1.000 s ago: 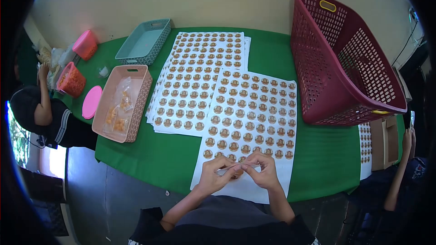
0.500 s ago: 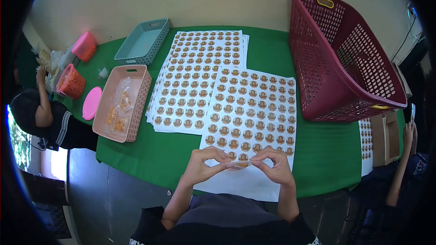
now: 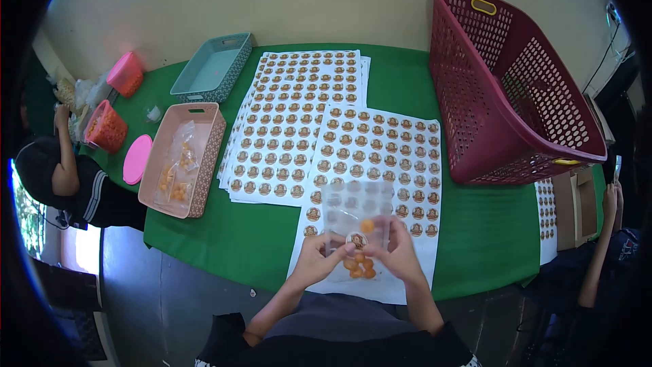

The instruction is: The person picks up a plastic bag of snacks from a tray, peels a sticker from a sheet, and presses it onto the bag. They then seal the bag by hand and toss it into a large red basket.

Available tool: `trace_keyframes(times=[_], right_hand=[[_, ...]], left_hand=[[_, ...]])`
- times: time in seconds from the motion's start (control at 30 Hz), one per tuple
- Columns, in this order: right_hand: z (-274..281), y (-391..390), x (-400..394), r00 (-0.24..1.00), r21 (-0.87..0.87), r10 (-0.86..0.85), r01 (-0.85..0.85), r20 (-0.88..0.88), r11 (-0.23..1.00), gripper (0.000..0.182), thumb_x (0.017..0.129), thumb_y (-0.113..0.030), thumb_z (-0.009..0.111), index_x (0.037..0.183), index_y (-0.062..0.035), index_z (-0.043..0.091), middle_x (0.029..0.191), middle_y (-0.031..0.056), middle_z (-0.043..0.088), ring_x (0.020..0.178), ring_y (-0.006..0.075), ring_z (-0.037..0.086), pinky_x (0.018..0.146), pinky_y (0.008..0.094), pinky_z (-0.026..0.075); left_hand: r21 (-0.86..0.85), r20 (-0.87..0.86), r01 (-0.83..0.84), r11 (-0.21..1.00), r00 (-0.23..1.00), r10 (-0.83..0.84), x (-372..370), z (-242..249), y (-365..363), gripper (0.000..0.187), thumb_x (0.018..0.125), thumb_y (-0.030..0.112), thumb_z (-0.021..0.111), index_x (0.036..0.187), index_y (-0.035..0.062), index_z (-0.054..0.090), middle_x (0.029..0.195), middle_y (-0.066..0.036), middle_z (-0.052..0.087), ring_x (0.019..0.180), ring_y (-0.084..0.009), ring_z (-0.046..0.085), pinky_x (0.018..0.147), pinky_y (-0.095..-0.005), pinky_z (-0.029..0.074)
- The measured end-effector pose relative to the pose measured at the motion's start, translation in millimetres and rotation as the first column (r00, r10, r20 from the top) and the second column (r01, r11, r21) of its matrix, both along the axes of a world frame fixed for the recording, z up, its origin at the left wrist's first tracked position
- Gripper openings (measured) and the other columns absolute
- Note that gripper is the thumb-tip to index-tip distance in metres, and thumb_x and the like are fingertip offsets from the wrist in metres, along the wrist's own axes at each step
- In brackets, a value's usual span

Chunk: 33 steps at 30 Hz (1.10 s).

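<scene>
A clear plastic bag with several orange pieces at its lower end is held between my two hands, above a sheet of round stickers. My left hand pinches the bag's left side, thumb near a round brown-and-white sticker on the bag. At the bag's right side my right hand grips it, its fingers partly behind the plastic. More sticker sheets are stacked to the left, partly under the front sheet.
A pink basket holding filled bags and a green basket stand left. A large maroon basket stands right. Pink tubs and a pink lid are at far left. People are at both sides.
The bag has turned from nearly edge-on to spread open to view, its orange pieces and sticker now showing. Both hands have shifted, the right one moving left and turning.
</scene>
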State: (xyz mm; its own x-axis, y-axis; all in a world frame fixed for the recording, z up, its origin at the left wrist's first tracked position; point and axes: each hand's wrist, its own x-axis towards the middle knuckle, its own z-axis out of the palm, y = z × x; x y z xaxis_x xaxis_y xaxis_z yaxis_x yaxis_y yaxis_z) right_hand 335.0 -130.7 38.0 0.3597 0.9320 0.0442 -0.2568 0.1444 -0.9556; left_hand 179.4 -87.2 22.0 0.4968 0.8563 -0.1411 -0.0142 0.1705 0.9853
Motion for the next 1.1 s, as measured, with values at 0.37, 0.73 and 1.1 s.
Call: trace_keyframes(times=[0.37,0.73,1.1], right_hand=[[-10.1,-4.6,-11.0,0.961,-0.262,0.257,-0.276,-0.104,0.925,0.021,0.084,-0.017,0.048,0.095,0.0003,0.05,0.079,0.0033,0.055,0.071,0.0057,0.051,0.061,0.0192,0.042],[-34.1,-12.3,6.1,0.939,-0.181,0.318,-0.338,-0.134,0.923,0.039,0.07,-0.008,0.063,0.103,-0.0019,0.043,0.087,0.0104,0.056,0.077,0.0155,0.058,0.06,0.0219,0.047],[58.3,-44.3,95.1,0.763,-0.272,0.247,-0.096,0.597,0.957,0.016,0.066,-0.009,0.066,0.074,0.0023,0.058,0.068,0.0094,0.059,0.059,0.0127,0.057,0.05,0.0261,0.045]], left_hand=[[0.115,-0.036,0.008,0.993,0.999,-0.004,3.5,12.3,2.6,0.022,0.077,0.011,0.058,0.092,-0.0039,0.053,0.077,-0.008,0.059,0.069,-0.0077,0.054,0.06,-0.0207,0.043],[-0.048,0.203,-0.159,0.986,0.965,0.165,-0.5,-3.2,8.8,0.03,0.076,0.005,0.055,0.103,-0.0013,0.043,0.099,-0.013,0.05,0.09,-0.0165,0.051,0.073,-0.0282,0.045],[0.095,0.168,-0.634,0.767,0.77,0.616,-49.2,1.0,49.5,0.029,0.081,0.014,0.044,0.107,0.0043,0.038,0.107,-0.007,0.039,0.089,-0.0166,0.046,0.073,-0.0296,0.04]])
